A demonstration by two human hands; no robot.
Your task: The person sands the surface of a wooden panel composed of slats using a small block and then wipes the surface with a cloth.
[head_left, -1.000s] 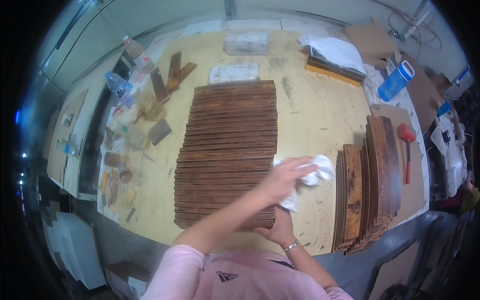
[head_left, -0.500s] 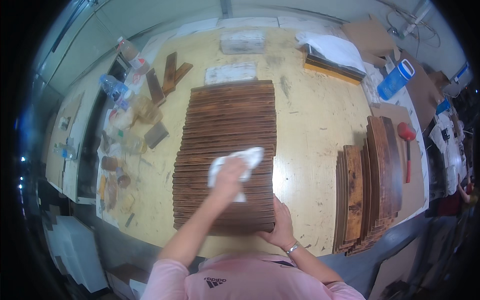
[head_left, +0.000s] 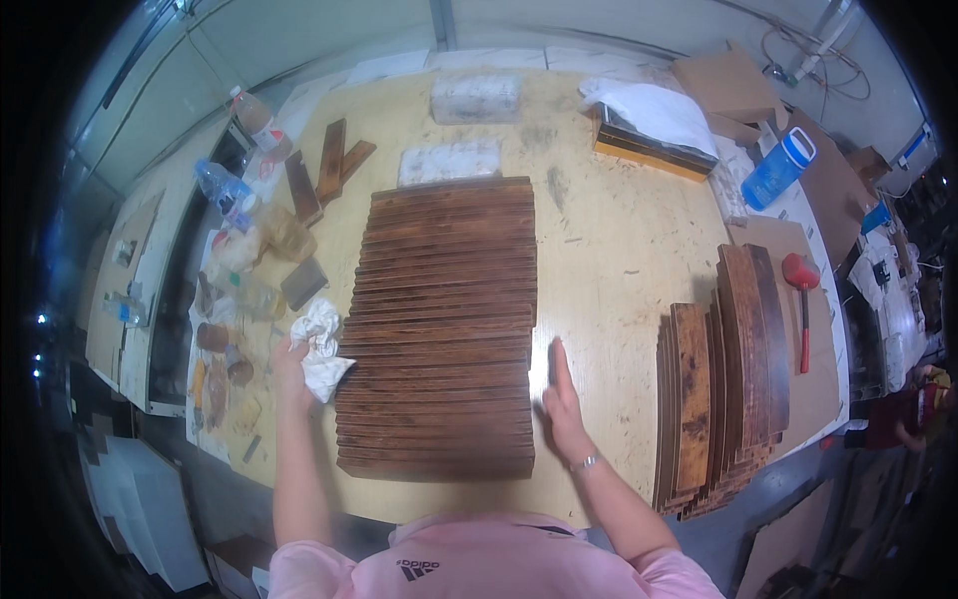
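Big pale plywood worktop [head_left: 619, 250] here, pretty scuffed and stained, filling most of the frame, with grey floor around the edges.

Dead centre sits a neat row of dark brown stained wooden slats [head_left: 444, 324], laid side by side so they form one long rectangular block running from the upper middle down toward the person in the pink shirt.

The left hand [head_left: 289, 364] is at the left edge of that block, about two thirds of the way down, closed around a crumpled white rag [head_left: 321, 347]. The rag is touching the edge of the slats.

The right hand [head_left: 559, 399] is flat and open, fingers straight and together, resting on the bare worktop just beside the right edge of the block. It holds nothing. There's a bracelet on that wrist.

On the right side of the frame is a second pile of stained boards [head_left: 728, 379], stacked overlapping, well apart from the main block. Just right of it lies a red-headed mallet [head_left: 801, 299].

Upper right has a blue water bottle [head_left: 778, 168], and near it a white cloth [head_left: 654, 110] draped over a flat block.

The left side is cluttered: clear plastic bottles [head_left: 225, 185], a few loose dark wood offcuts [head_left: 321, 170], and some small jars and tins I can't make out well.
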